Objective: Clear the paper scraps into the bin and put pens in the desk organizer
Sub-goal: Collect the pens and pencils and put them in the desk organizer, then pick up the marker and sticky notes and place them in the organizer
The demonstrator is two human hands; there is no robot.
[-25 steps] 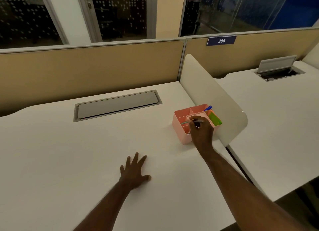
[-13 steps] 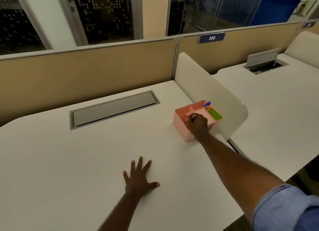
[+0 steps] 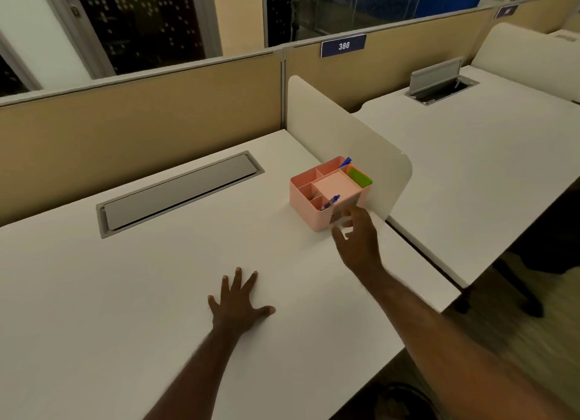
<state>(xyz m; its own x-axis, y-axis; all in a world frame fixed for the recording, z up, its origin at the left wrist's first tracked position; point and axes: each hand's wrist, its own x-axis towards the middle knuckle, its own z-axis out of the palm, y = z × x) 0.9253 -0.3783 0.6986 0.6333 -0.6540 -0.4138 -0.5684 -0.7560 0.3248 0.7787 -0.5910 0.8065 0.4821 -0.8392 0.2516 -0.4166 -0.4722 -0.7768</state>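
The right hand (image 3: pixel 356 239) hangs with loose, parted fingers holding nothing, blurred, just in front of the near corner of the pink plastic compartmented desk organizer (image 3: pixel 317 212). Just beyond its fingertips a blue-capped pen (image 3: pixel 331 201) stands tilted in a near compartment; farther back a second blue pen (image 3: pixel 345 162) and green and orange sticky notes (image 3: pixel 359 176) sit by the cream curved divider panel (image 3: pixel 361 137). The left hand (image 3: pixel 238 300) rests flat, fingers spread, on the white desk (image 3: pixel 125 294), well apart. A grey cable hatch (image 3: pixel 179 192) lies to the left.
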